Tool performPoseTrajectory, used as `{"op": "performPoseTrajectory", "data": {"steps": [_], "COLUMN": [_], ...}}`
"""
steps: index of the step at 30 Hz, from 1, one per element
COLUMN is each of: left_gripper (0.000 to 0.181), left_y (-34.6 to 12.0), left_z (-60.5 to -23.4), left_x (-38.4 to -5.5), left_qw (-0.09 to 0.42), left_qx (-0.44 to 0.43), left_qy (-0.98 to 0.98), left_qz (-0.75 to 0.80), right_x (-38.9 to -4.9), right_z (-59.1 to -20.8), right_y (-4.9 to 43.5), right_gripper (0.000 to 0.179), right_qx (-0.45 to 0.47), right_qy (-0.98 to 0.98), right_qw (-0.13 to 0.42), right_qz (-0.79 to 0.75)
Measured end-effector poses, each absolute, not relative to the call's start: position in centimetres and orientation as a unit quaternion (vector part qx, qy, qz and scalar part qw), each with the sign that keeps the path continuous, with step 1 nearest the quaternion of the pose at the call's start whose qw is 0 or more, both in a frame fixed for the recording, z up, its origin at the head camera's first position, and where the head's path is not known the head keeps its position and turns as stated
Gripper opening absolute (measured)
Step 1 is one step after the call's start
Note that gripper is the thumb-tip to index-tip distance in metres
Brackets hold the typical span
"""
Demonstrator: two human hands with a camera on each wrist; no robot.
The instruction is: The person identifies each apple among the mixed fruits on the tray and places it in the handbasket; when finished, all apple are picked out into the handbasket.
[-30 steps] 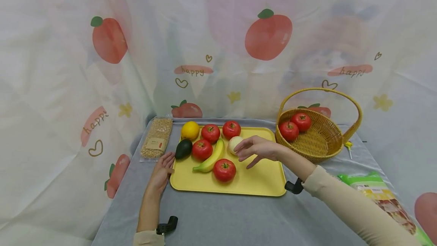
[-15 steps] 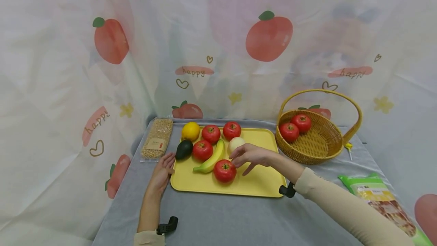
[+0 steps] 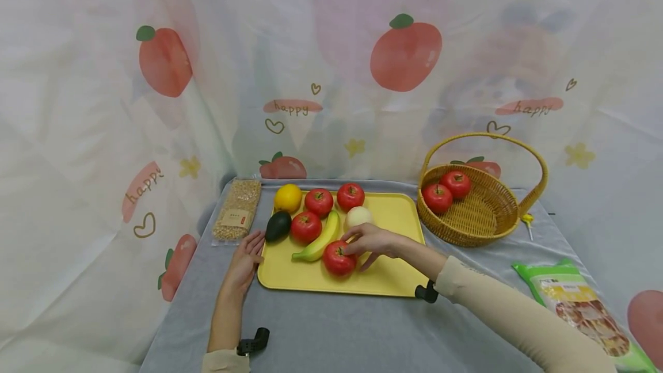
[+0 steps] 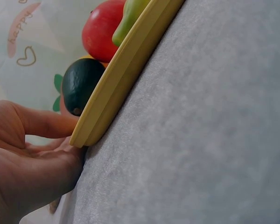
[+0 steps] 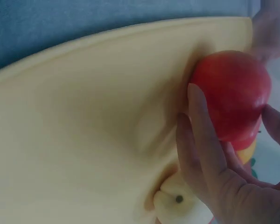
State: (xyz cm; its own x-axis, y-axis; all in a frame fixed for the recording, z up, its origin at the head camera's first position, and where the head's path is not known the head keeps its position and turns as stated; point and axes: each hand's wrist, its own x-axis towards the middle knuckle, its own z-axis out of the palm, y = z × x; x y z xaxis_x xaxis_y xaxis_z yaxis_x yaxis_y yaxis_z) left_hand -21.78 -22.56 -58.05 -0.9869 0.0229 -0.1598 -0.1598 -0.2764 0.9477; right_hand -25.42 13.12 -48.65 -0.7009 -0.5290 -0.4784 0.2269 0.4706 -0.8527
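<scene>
On the yellow tray (image 3: 396, 272), my right hand (image 3: 374, 242) holds the front red apple (image 3: 335, 262). In the right wrist view its fingers and thumb lie on opposite sides of that apple (image 5: 231, 88). My left hand (image 3: 243, 263) pinches the tray's left rim, thumb on top in the left wrist view; its fingertips are partly hidden. A banana (image 3: 322, 242) lies left of the held apple. Behind are a cream-white round fruit (image 3: 357, 216), several more red apples (image 3: 306, 227), a dark green avocado (image 3: 278, 227) and a yellow lemon-like fruit (image 3: 288, 198).
A wicker basket (image 3: 468, 238) with a tall handle and two red apples (image 3: 437, 198) stands right of the tray. Beyond it lie a yellow-topped stick (image 3: 528, 223) and a green food bag (image 3: 580, 304). A clear bag of beige grains (image 3: 238, 209) lies at the back left.
My right hand has moved left and toward the front of the tray, from beside the cream-white fruit onto the front apple. The left hand has stayed at the tray's rim.
</scene>
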Motion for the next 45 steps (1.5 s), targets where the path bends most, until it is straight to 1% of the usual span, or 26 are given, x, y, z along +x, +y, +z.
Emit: {"op": "performPoseTrajectory", "data": {"steps": [4,10,21,28,36,45], "left_gripper": [0.086,0.086,0.085,0.085,0.088,0.085], "left_y": [-22.5,-22.5,-22.6,-22.7,-22.8,-22.8], "left_z": [-58.0,-58.2,-57.9,-57.8,-58.1,-58.0], "left_x": [-21.7,-21.9,-21.7,-21.6,-21.6,-21.7], "left_qw": [0.059,0.053,0.052,0.06,0.051,0.064], "left_qx": [-0.055,-0.057,-0.046,-0.038,-0.031,-0.045], "left_qy": [0.601,0.598,0.596,0.599,0.604,0.597], "left_qz": [0.795,0.798,0.8,0.798,0.795,0.798], "right_x": [-25.2,-25.1,-24.8,-24.7,-24.8,-25.3], "right_z": [-48.9,-49.2,-49.4,-49.4,-48.2,-46.4], "right_y": [12.8,12.5,12.0,12.3,13.3,15.1], "right_gripper": [0.043,0.044,0.044,0.043,0.045,0.047], "right_qx": [-0.086,-0.066,-0.044,-0.033,-0.045,-0.042], "right_qy": [0.77,0.76,0.763,0.758,0.757,0.764], "right_qw": [0.369,0.364,0.335,0.337,0.329,0.315], "right_qz": [-0.513,-0.534,-0.552,-0.557,-0.562,-0.561]}}
